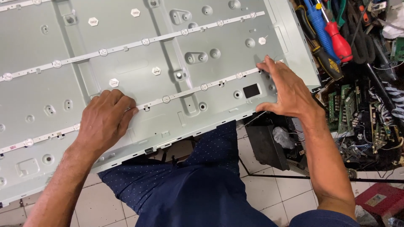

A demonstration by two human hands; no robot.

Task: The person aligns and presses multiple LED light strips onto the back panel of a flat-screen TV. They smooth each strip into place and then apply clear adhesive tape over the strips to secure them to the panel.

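Left hand (105, 122) curled, right hand (286, 88) splayed
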